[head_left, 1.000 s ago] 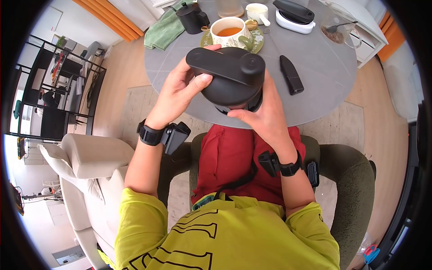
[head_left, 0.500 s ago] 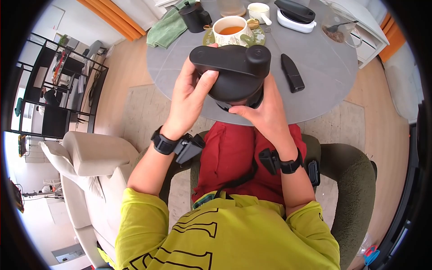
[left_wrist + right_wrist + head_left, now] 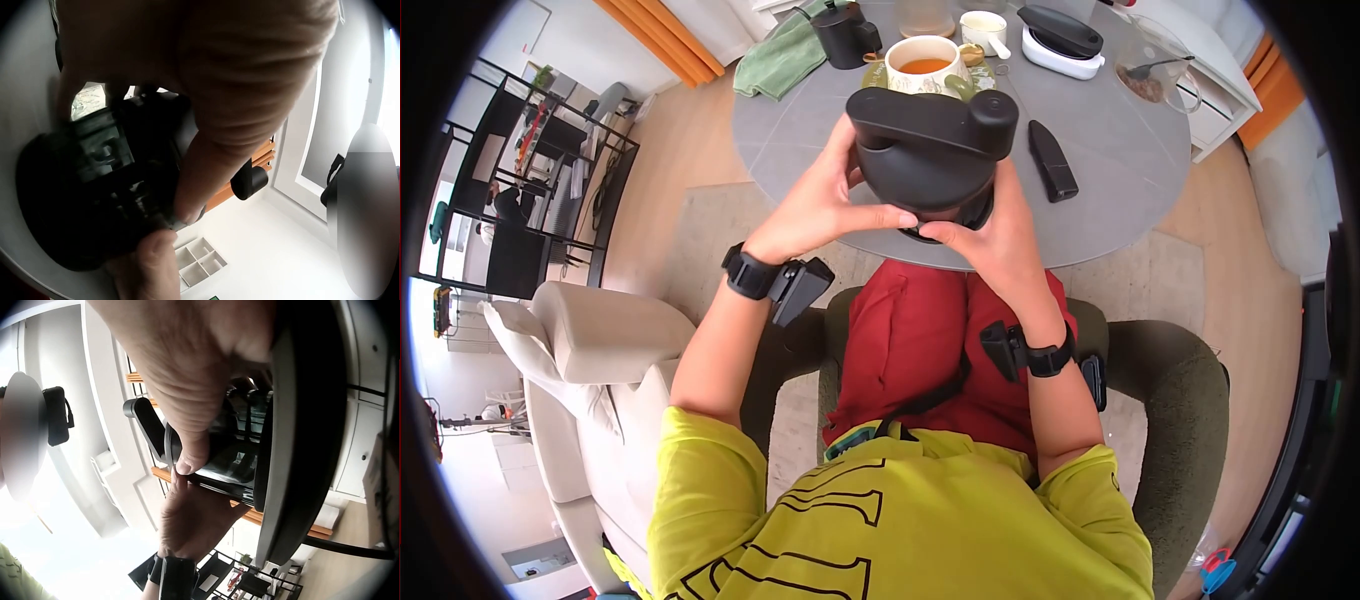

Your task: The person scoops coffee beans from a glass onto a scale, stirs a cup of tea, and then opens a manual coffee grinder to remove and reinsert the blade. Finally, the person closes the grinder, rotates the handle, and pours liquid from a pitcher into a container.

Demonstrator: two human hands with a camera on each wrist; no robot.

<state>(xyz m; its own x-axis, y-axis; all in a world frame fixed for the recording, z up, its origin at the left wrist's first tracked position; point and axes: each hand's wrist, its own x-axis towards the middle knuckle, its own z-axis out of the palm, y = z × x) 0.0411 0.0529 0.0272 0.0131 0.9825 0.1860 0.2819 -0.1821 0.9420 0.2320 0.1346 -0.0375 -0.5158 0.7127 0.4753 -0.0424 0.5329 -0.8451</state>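
1. Head view: the left hand (image 3: pixel 820 205) and right hand (image 3: pixel 1005 235) are grasping the black container (image 3: pixel 925 165), each grip curling round it, over the surface (image 3: pixel 800 140); a cup (image 3: pixel 915 82) is standing beyond.
2. Left wrist: the left thumb (image 3: pixel 194 194) is pressing it.
3. Right wrist: the right thumb (image 3: pixel 190 453) is pressing too.

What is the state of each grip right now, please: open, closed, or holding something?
Left grip: closed, holding one side of the black lidded container.
Right grip: closed, holding the other side of the same container.
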